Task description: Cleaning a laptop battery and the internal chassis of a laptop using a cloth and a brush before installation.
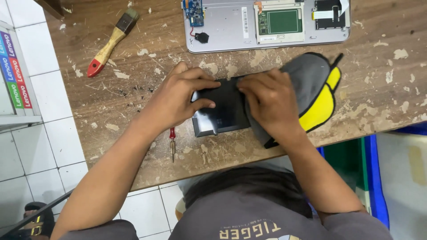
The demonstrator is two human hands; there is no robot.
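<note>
Left hand [180, 95]: palm down at frame centre, fingers spread and curled over the left end of a flat black rectangular battery pack [221, 111], pinning it to the counter. Right hand [269, 102]: palm down just right of centre, pressing a grey cloth cap with yellow panels [318, 95] onto the pack's right end; fingers bunch the fabric. Pack's right part hidden under cap and hand. Worn, flaking brown wooden counter [133, 102]. Small red-handled screwdriver [172, 141], lower centre, partly under the left wrist. Wooden-handled paintbrush with red tip [111, 42], upper left. Opened silver laptop base [267, 24], top edge, cut off by the frame.
</note>
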